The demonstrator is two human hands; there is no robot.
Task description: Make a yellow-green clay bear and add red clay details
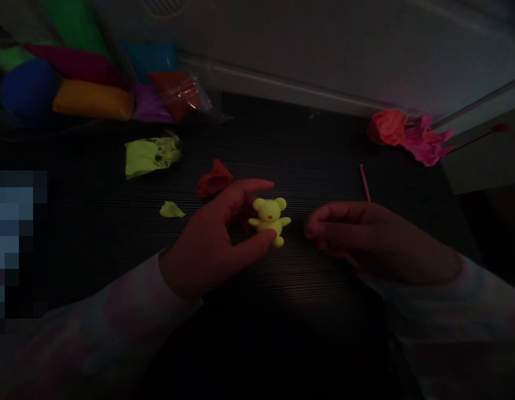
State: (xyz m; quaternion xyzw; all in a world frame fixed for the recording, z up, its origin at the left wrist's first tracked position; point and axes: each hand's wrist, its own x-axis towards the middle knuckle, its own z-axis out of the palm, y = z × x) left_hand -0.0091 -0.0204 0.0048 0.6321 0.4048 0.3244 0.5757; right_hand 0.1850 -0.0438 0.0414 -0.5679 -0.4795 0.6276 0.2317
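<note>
A small yellow clay bear (269, 211) with round ears, stubby arms and a tiny reddish nose is at the middle of the dark table. My left hand (218, 236) curves around it, thumb across its lower body and index finger stretched out above. The other fingers are partly hidden behind the bear, and the thumb covers one of its legs. To the right of the bear, apart from it, my right hand (353, 230) is closed with thumb and fingertips pressed together. Whatever those fingertips pinch, if anything, is too dark to make out.
Red clay (215, 178) and a yellow scrap (171, 209) lie left, near an opened yellow clay packet (144, 156). Colourful clay packs (93, 100) fill the back left. A pink stick (364, 182) lies behind my right hand; crumpled orange (388, 126) and pink pieces (426, 141) sit back right.
</note>
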